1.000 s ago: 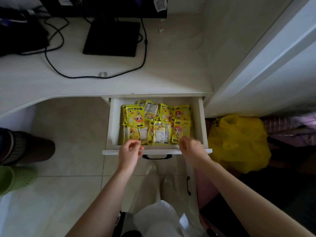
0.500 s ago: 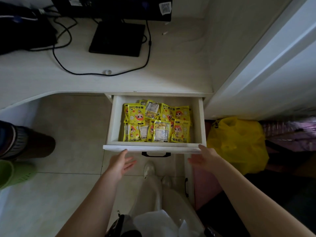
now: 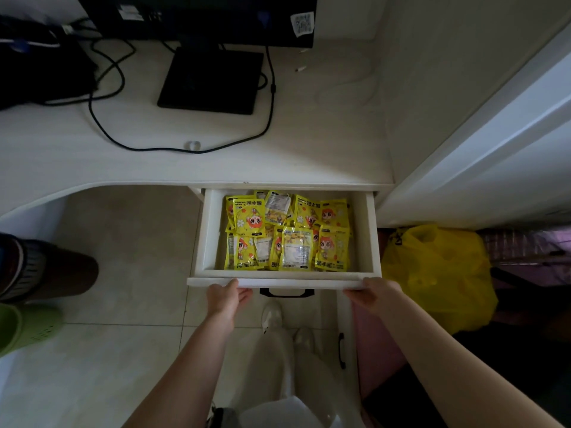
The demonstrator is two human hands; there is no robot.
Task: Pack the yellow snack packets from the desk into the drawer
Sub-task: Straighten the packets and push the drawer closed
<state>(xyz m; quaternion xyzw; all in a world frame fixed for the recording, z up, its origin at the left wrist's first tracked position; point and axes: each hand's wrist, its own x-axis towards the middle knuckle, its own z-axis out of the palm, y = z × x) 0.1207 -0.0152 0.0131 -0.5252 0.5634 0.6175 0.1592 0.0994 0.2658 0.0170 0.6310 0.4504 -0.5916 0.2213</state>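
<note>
From here the desk (image 3: pixel 154 162) fills the upper half of the frame and I see no yellow packets left on it, so I judge the packing done. The drawer (image 3: pixel 284 283) stands pulled out at centre, and the packets (image 3: pixel 287 233) lie inside it in overlapping rows, some face up, some showing their backs. What remains, I think, is only pushing the drawer shut. My left hand (image 3: pixel 225 299) rests against the front panel at its lower left, fingers spread and holding nothing; my right hand (image 3: pixel 372 293) rests likewise at the lower right corner, fingers spread and empty. A yellow bag (image 3: pixel 438 273) sits on the floor just right of the drawer, clear of its travel. The monitor base (image 3: pixel 213 80) and cable (image 3: pixel 173 146) stay upper centre, well away. The handle (image 3: pixel 286 292) hangs free between my hands.
</note>
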